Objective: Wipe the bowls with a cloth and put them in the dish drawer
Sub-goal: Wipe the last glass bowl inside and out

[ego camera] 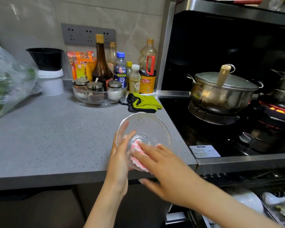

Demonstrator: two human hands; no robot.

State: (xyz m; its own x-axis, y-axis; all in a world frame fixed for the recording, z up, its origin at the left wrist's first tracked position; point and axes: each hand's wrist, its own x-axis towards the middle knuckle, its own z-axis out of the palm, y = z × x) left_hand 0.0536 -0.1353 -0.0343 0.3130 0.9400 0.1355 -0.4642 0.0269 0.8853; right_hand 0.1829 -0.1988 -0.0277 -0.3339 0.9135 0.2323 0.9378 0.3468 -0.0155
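Note:
A clear glass bowl (pixel 148 127) is held tilted over the front edge of the grey counter (pixel 44 137), its opening facing me. My left hand (pixel 120 158) cups the bowl's left side from outside, fingers spread along the glass. Straight fingers of my right hand (pixel 161 168) press a pink and white cloth (pixel 137 153) against the bowl's lower inside. At the bottom right the dish drawer (pixel 247 204) stands pulled out, with white dishes in it.
A green and black cloth (pixel 143 102) lies behind the bowl. Bottles and a glass tray of spice jars (pixel 99 94) stand at the wall. A lidded steel pot (pixel 220 91) sits on the stove; a burner (pixel 276 109) to its right is lit. A bag of greens (pixel 5 83) lies left.

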